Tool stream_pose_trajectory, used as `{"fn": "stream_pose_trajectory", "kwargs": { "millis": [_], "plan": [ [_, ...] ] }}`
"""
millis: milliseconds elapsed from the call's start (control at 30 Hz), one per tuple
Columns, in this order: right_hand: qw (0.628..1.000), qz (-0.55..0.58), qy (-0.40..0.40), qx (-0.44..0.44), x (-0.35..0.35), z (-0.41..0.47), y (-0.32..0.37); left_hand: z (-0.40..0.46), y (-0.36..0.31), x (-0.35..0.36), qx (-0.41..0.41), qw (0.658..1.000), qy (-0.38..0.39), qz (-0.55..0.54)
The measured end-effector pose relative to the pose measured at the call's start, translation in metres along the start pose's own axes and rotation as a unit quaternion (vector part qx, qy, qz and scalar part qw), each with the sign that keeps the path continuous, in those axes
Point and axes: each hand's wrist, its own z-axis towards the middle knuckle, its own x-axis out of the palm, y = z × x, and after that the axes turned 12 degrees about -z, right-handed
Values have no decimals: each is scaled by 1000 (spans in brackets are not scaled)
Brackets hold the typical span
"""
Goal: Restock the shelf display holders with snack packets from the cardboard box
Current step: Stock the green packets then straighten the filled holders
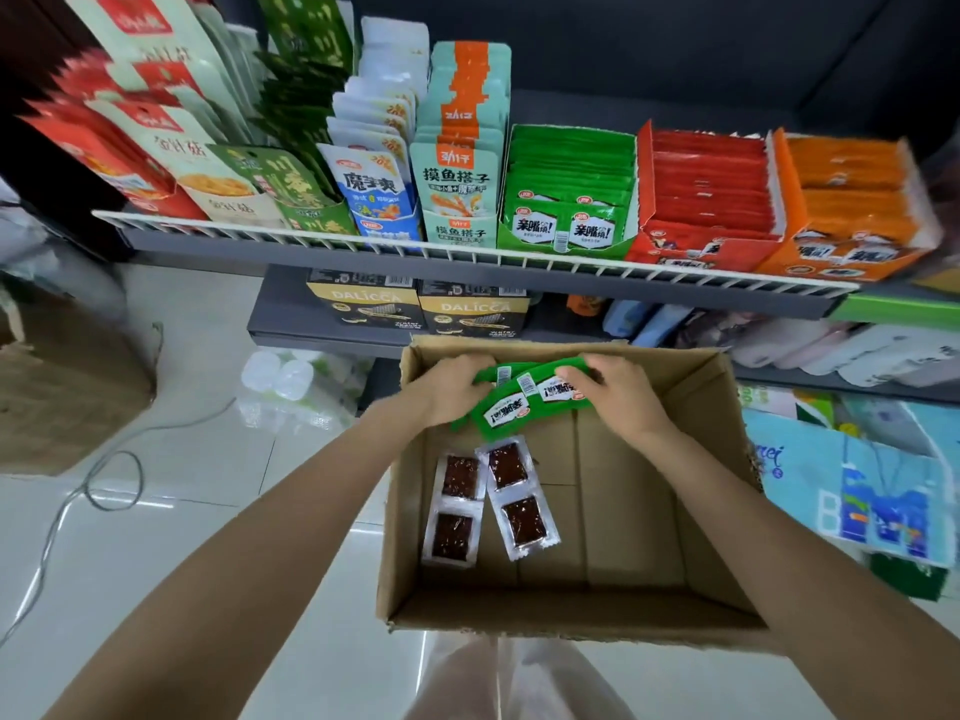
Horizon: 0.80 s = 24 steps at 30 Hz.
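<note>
held item: small stack of green snack packets (524,397), above the far end of the cardboard box (706,459); both hands on it
left hand: left hand (452,389) grips the stack's left end, fingers curled over the top edge
right hand: right hand (618,389) grips the right end, fingers curled round the upper edge; thumb side toward the camera
long axis: stack runs roughly left-right, tilted, left end lower; printed faces toward the camera
target: green display holder (566,210) on the shelf rail (467,252), same green packets standing inside in rows; looks nearly full, gap at the front hard to judge
key relation: holder lies straight up and away from the grip, slightly right of the stack's middle; right hand nearer to it, judged
next move needs: lift clear of the box's far wall, turn packets upright to match the rows; guess only
left in box: two clear twin-pack dark snack packets (488,504) flat on the box floor, left half, touching or overlapping at the edge; well below the hands
risk: loose stack may fan out if one hand lets go
</note>
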Motion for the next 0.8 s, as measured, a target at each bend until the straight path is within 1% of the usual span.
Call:
{"fn": "stream_pose_trajectory", "kwargs": {
  "millis": [67,133,233,300,333,367,433,467,533,600,633,700,733,800],
  "plan": [
    [999,34,-10,9,-18,1,4,-9,-12,-15,16,995,4,-99],
    [997,77,-14,19,-31,1,8,-16,-22,-27,28,986,5,-167],
    [992,111,-58,34,-49,3,14,-16,-36,-39,56,983,-16,-174],
    [980,169,-97,46,-61,5,21,-16,-45,-45,72,977,-38,-198],
    [965,226,-117,63,-67,6,24,-17,-51,-48,80,969,-46,-227],
    [941,300,-131,85,-72,8,28,-17,-57,-51,84,959,-56,-266],
    [881,443,-120,114,-79,11,37,-16,-67,-55,85,932,-79,-344],
    [862,480,-108,123,-81,13,41,-14,-70,-57,84,922,-93,-366],
    [837,528,-67,130,-85,15,52,-10,-79,-61,94,909,-106,-393],
    [805,580,-37,119,-90,15,62,-2,-81,-64,100,895,-98,-423],
    [787,604,-46,120,-92,17,65,3,-78,-65,96,892,-90,-432],
    [757,634,-91,128,-98,23,65,-3,-90,-70,86,882,-71,-457],
    [751,639,-107,128,-101,26,64,-6,-95,-71,81,876,-65,-470],
    [753,633,-120,132,-106,31,60,0,-97,-71,74,861,-63,-499]
  ]
}}
